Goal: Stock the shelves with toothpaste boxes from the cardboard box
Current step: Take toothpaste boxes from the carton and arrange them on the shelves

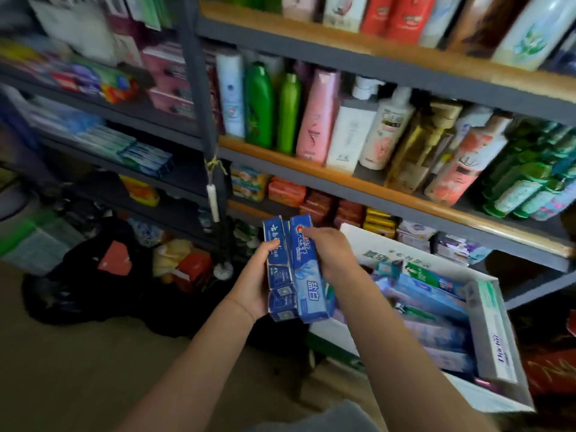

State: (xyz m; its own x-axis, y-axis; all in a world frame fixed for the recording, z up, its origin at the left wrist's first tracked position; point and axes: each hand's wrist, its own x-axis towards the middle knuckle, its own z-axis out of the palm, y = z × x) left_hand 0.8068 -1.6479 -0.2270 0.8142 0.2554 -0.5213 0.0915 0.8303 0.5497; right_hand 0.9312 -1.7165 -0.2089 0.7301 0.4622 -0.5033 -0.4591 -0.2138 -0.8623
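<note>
holding two blue toothpaste boxes point(291, 269) upright between them, the left hand point(256, 279) and right hand point(331, 252) both grip the pair, just left of the open cardboard box point(495, 332), below the shelves point(374, 179)

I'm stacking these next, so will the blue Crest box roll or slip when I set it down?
The Crest box looks flat-sided, so rolling seems unlikely. Its glossy print may slide against the darker box. Its thin card probably dents under hard squeezing.

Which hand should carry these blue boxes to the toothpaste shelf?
Left, probably. The left hand grips the blue toothpaste boxes from below, nearer the shelved toothpaste. The right hand only steadies their top.
</note>
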